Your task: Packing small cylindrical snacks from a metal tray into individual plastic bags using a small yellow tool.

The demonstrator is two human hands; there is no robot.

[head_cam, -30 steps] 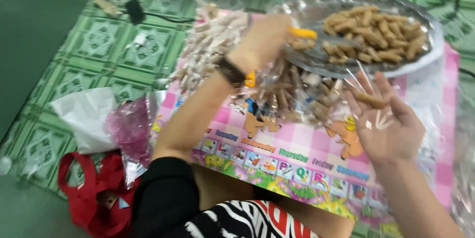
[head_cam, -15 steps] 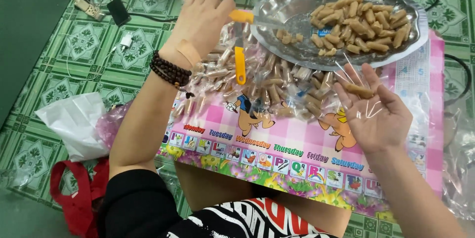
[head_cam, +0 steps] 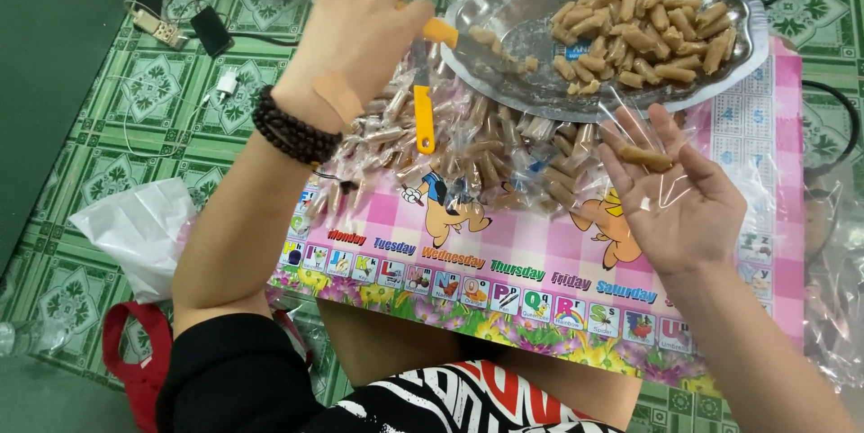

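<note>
Right hand (head_cam: 677, 203): lay open at 3 o'clock, cradling one candy piece (head_cam: 645, 158) on clear wrapper (head_cam: 661, 183).
Left hand (head_cam: 360, 32): gripped orange-handled tool (head_cam: 423, 95) at 11 o'clock.
Wrapped pile (head_cam: 486, 158): done, centre.
Metal tray (head_cam: 504, 14): held many unwrapped at 1 o'clock.

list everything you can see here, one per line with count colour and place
metal tray: one, silver, top centre on the mat
unwrapped candy pieces: many, tan, in the tray
wrapped candy pieces: a pile, brown in clear film, below the tray
scissors: one, orange handle, on the pile
play mat: one, pink check, over the lap
plastic bag: one, white, on the floor at left
red bag: one, bottom left
charger and cable: dark, top left floor
tiled floor: green
left hand: beaded bracelet, at the tray's edge holding an orange tool
right hand: open palm, with clear wrapper and one candy
</note>
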